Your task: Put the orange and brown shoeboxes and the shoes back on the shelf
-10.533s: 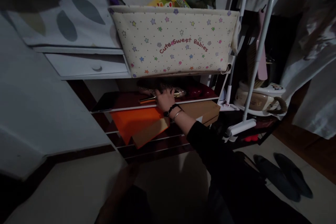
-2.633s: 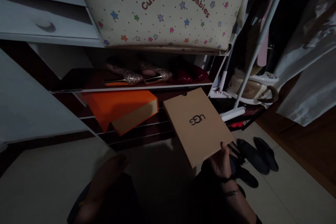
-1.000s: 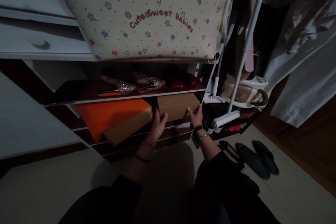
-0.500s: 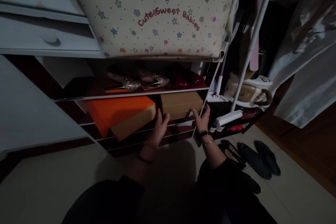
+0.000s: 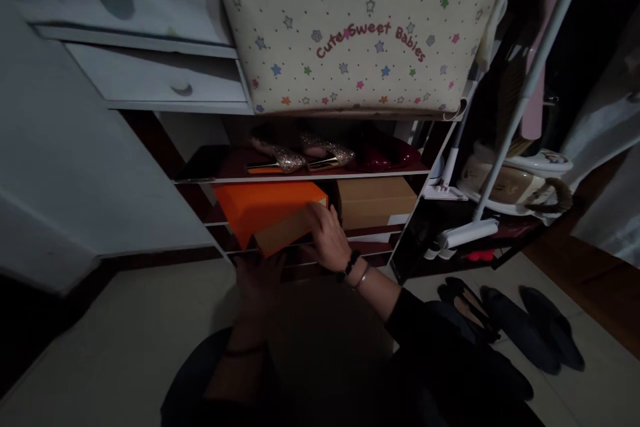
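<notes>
An orange shoebox (image 5: pixel 270 203) with a brown front side (image 5: pixel 281 232) lies tilted on the middle shelf, its near corner jutting past the shelf edge. My right hand (image 5: pixel 329 240) is at the box's right end, fingers laid over that end and thumb spread apart below. Low in front of the box's left part is my left hand (image 5: pixel 257 277), dim and slightly blurred, with fingers spread and nothing in them. Whether it touches the box I cannot tell. A brown cardboard box (image 5: pixel 375 201) sits on the same shelf, to the right of the orange one.
Glittery high heels (image 5: pixel 320 155) and dark red shoes (image 5: pixel 387 155) stand on the shelf above. A star-patterned fabric bin (image 5: pixel 370 80) rests on top, beside a white drawer (image 5: pixel 165 80). A lint roller (image 5: pixel 470 233) leans at right. Dark shoes (image 5: pixel 520 327) lie on the floor.
Both hands have left the brown box and moved left to the orange shoebox. The brown box now sits squarer on the shelf. My view has turned left.
</notes>
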A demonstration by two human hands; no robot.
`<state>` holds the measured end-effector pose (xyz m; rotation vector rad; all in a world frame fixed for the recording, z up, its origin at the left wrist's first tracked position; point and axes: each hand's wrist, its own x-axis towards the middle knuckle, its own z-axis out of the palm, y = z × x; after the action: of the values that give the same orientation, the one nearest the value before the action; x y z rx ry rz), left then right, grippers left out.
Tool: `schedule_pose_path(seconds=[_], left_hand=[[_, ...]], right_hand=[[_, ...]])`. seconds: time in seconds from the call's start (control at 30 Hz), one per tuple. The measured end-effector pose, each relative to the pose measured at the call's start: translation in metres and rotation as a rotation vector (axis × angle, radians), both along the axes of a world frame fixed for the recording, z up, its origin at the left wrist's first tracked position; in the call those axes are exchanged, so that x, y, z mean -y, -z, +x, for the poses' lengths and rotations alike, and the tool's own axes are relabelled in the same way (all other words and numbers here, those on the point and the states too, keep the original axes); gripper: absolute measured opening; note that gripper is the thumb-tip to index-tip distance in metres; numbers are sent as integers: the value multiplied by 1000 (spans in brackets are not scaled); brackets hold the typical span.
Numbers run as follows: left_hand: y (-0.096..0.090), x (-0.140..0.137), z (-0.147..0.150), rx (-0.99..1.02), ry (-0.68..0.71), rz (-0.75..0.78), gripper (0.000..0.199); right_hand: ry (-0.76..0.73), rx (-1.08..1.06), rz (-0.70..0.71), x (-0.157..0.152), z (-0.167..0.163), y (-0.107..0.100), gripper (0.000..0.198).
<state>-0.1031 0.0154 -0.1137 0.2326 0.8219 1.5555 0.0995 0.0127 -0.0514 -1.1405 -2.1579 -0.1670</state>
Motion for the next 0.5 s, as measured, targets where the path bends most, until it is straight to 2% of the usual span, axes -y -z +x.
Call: schedule_pose_path(seconds=[0.07,0.13,0.23,0.33,0.43,0.5], left_hand=[[-21,-13,-12,45,15,89,44],[-38,-21,-17,15,93,142,45],[-52,-23,-17,-98,210,137,46],[-55,-14,-16,-169,219,85,42],[-49,3,-22,-198,225,67,42],[-38,16,-28,-247,247,143,52]], right_hand=[[-38,103,5,-21,-17,-5,95],[-74,203,17,-35,-33,-5,99],[-84,274,27,-40,-53,1,83],[-58,253,14,-32,-68,6,62],[-84,240,17,-14,-73,4,62],[-128,205,10,2,-70,1,66]])
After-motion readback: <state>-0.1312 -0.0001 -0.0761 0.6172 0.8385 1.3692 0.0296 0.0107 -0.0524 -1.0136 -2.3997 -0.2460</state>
